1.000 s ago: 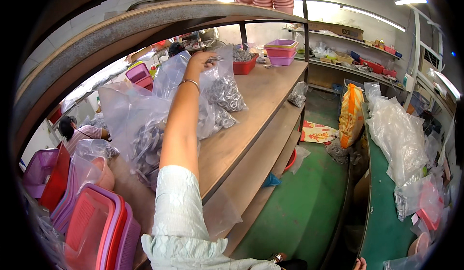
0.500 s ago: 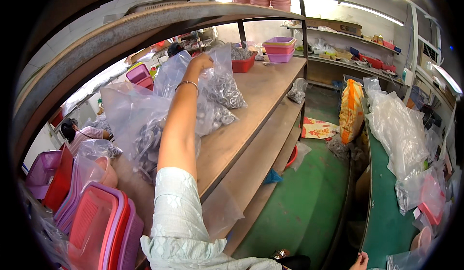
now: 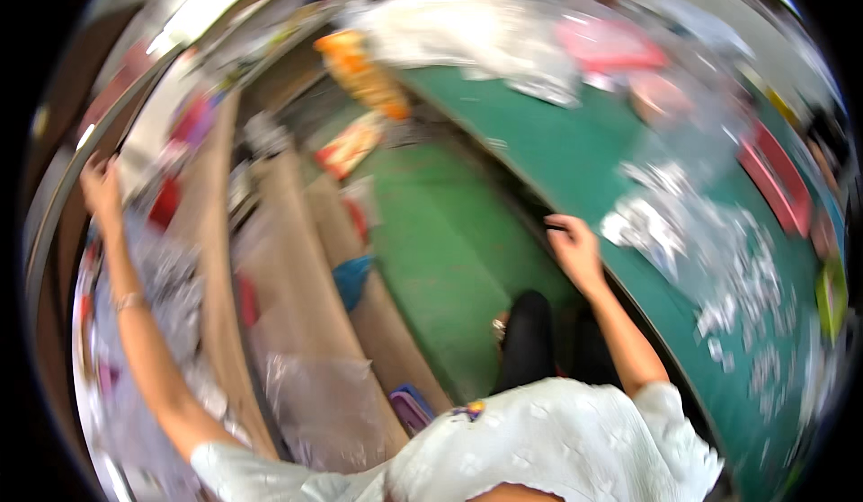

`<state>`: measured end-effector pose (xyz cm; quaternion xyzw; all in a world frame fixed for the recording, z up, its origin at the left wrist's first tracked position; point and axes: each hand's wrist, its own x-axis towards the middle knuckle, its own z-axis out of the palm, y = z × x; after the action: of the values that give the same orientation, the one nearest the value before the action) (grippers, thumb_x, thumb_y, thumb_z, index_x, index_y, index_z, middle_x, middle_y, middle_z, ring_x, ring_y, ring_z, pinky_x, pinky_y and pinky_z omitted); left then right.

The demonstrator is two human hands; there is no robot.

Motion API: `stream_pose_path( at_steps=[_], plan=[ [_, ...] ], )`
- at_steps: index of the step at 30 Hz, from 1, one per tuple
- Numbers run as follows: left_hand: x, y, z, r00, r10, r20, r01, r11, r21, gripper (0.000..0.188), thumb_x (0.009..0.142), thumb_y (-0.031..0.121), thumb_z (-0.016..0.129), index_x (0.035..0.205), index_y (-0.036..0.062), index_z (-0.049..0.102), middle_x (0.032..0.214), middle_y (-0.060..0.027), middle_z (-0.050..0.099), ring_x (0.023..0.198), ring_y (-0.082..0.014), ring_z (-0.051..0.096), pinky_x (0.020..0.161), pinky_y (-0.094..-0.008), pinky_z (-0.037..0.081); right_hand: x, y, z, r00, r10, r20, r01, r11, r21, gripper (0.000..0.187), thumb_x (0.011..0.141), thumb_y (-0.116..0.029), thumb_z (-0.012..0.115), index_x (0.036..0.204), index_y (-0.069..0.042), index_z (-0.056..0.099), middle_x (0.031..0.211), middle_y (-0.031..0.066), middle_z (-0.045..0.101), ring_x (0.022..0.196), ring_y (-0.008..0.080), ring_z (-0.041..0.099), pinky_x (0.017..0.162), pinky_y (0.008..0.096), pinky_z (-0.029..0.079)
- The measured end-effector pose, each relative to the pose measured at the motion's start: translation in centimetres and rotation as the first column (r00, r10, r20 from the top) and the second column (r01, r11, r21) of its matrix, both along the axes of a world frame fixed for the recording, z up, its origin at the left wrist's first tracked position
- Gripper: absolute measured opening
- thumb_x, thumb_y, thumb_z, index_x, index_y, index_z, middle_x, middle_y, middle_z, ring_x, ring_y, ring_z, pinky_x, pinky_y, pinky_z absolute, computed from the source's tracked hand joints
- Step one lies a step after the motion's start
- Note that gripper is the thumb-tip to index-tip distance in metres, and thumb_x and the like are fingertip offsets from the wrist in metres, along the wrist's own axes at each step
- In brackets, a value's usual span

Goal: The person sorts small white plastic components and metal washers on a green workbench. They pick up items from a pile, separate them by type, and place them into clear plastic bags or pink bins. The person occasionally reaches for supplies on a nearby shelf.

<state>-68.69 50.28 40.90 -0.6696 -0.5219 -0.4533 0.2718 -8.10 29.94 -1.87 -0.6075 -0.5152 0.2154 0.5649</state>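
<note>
My left hand (image 3: 101, 186) is raised at the far left, beside the upper shelf's edge, with its fingers apart and no object visible in them. Below my left forearm, clear plastic bags of grey metal-looking pieces (image 3: 171, 264) lie on the wooden shelf (image 3: 214, 259). My right hand (image 3: 575, 252) is at the near edge of the green table (image 3: 503, 142). Its fingers are slightly bent, with a dark gap between them, and nothing held shows. On that table, a clear bag (image 3: 692, 223) lies among scattered small silvery pieces (image 3: 764, 295). Motion blurs much of the view.
A pink-red tray (image 3: 775, 178) and a green basket (image 3: 831, 295) are at the table's right. White plastic bags (image 3: 449, 21) are piled at its far end. An orange sack (image 3: 364, 71) stands on the green floor (image 3: 431, 223). Lower shelves (image 3: 297, 259) hold a clear bag (image 3: 324, 403).
My view has swung right and down toward the green table. My left hand has let go of the plastic bag. The right arm has come fully into sight at the table edge.
</note>
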Motion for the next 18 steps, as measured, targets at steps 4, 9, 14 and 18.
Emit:
stream_pose_path(
  at_steps=[4, 9, 14, 18],
  plan=[
    [17.5, 4.0, -6.3, 0.848, -0.445, 0.287, 0.501, 0.850, -0.163, 0.053, 0.085, 0.020, 0.057, 0.127, -0.0001, 0.033, 0.122, -0.0165, 0.046, 0.108, -0.0228, 0.048, 0.089, -0.0309, 0.040, 0.9, -7.9, 2.2, 0.957, 0.291, 0.014, -0.291, 0.957, 0.014, 0.017, 0.078, -0.010, 0.057, 0.092, 0.000, 0.060, 0.087, 0.0137, 0.061, 0.084, 0.0256, 0.059, 0.076, 0.0345, 0.046],
    [42.6, -7.7, -17.9, 0.434, -0.776, 0.458, 0.851, 0.188, -0.490, 0.054, 0.083, 0.015, 0.057, 0.130, 0.0059, 0.032, 0.122, -0.0145, 0.043, 0.109, -0.0217, 0.045, 0.088, -0.0328, 0.039, 6.8, -21.2, 5.6, 0.992, 0.111, -0.060, -0.121, 0.969, -0.216, 0.017, 0.082, -0.009, 0.055, 0.094, 0.001, 0.059, 0.080, 0.0091, 0.062, 0.073, 0.0152, 0.059, 0.067, 0.0271, 0.047],
    [55.9, -23.2, -26.1, 0.232, -0.904, 0.360, 0.777, -0.050, -0.627, 0.050, 0.076, 0.005, 0.060, 0.122, 0.0059, 0.041, 0.119, -0.0097, 0.045, 0.107, -0.0218, 0.047, 0.082, -0.0304, 0.043, 14.6, -31.2, 3.0, 0.846, -0.533, 0.000, 0.521, 0.826, -0.216, 0.017, 0.081, -0.010, 0.057, 0.093, 0.001, 0.058, 0.072, 0.0066, 0.058, 0.065, 0.0114, 0.055, 0.059, 0.0252, 0.043],
    [61.8, -32.9, -32.2, 0.002, -0.857, 0.515, 0.722, -0.355, -0.594, 0.044, 0.075, 0.002, 0.062, 0.116, 0.0047, 0.046, 0.113, -0.0118, 0.048, 0.103, -0.0233, 0.049, 0.079, -0.0306, 0.045, 20.0, -33.9, 1.4, 0.706, -0.564, 0.428, 0.684, 0.701, -0.203, 0.026, 0.075, -0.012, 0.062, 0.097, 0.000, 0.055, 0.085, 0.0109, 0.053, 0.078, 0.0245, 0.051, 0.070, 0.0328, 0.042]
  ],
)
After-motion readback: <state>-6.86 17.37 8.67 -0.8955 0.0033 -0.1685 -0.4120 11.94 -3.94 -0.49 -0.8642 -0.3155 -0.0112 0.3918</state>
